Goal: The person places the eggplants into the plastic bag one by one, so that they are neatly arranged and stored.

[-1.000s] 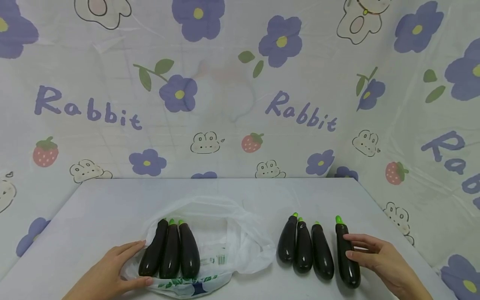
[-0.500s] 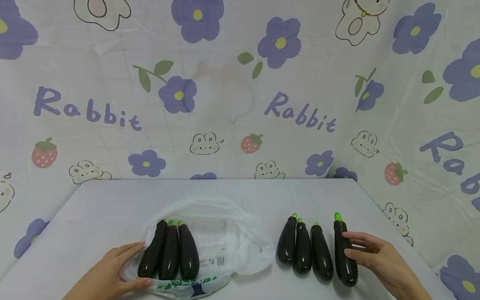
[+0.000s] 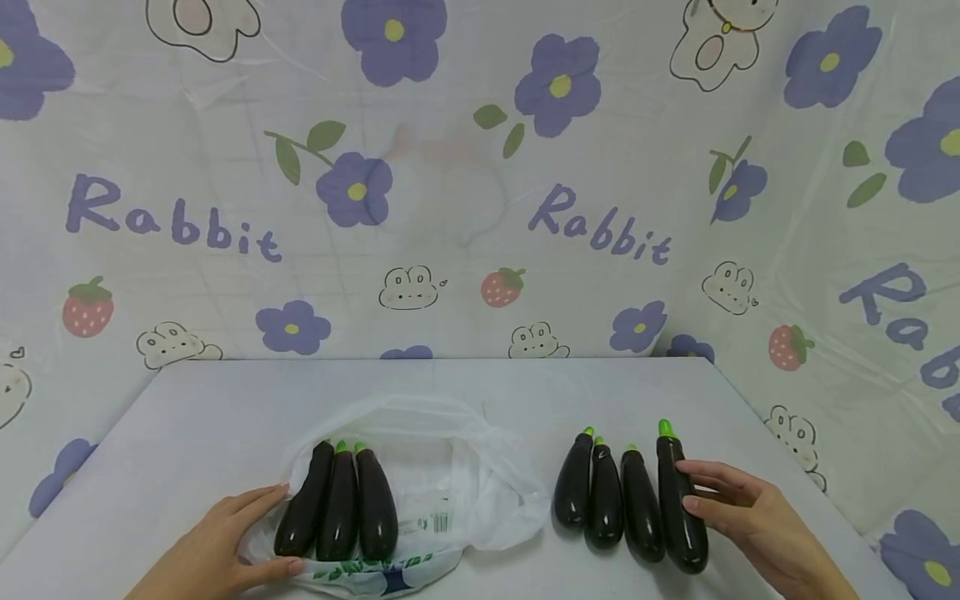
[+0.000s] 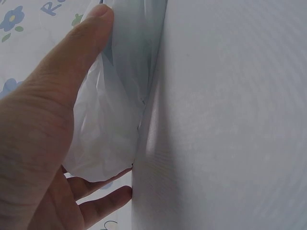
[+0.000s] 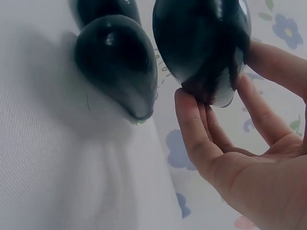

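Note:
A white plastic bag [image 3: 495,492] lies spread open on the table with three dark eggplants [image 3: 341,504] side by side at its left end. My left hand [image 3: 217,533] holds the bag's left end, thumb at the near edge; in the left wrist view the white film [image 4: 108,129] runs between thumb and fingers. With thumb and fingertips, my right hand [image 3: 750,517] grips a glossy eggplant [image 3: 682,508] by its right side, green stem pointing away. In the right wrist view this eggplant [image 5: 201,43] appears raised, beside another eggplant [image 5: 117,62]. Three more eggplants [image 3: 606,496] lie just left of it.
The white table [image 3: 247,400] ends at a back edge against a curtain [image 3: 450,208] printed with flowers, rabbits and strawberries. The bag's loose right side reaches close to the leftmost eggplant [image 3: 574,483] of the right-hand row.
My right hand has shifted the gripped eggplant left and slightly away, so it now overlaps its neighbour in the head view. The left hand and the bag keep their places.

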`<act>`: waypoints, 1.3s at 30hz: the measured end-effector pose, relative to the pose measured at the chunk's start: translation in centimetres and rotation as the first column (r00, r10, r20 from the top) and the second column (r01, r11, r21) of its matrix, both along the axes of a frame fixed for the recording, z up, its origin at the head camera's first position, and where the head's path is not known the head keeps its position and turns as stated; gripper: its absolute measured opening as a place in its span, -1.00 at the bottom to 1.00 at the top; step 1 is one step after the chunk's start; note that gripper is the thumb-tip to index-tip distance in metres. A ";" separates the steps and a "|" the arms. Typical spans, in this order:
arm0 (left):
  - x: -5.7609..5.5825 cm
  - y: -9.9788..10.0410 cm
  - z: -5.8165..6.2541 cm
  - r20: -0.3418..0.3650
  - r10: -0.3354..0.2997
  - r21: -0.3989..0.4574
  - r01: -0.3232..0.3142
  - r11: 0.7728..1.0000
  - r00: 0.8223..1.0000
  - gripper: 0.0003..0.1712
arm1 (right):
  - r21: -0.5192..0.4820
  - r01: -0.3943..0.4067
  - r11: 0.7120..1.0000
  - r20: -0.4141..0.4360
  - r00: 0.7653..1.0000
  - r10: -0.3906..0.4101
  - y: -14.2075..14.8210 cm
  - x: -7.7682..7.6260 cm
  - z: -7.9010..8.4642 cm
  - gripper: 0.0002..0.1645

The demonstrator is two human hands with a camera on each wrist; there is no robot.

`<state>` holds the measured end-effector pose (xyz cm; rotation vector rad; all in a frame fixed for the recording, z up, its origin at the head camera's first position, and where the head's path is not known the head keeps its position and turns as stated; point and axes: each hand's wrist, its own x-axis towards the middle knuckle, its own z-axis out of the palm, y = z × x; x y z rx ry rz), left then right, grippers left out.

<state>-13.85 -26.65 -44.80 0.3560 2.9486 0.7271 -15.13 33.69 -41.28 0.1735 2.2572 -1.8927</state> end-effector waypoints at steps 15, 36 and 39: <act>-0.1 0.0 0.0 0.008 -0.001 0.003 0.001 1.000 1.000 0.15 | -0.083 -0.028 0.996 -0.003 1.000 0.028 -1.1 0.3 0.3 -0.44; -0.2 -0.1 -0.1 0.004 -0.015 -0.003 0.015 1.000 1.000 0.15 | -0.166 -0.123 0.978 -0.039 0.992 0.118 -2.9 0.9 0.4 -0.54; -0.2 -0.2 0.0 -0.001 -0.022 0.002 0.022 1.000 1.000 0.15 | -0.190 -0.152 0.970 -0.038 0.988 0.147 -3.4 1.1 0.6 -0.55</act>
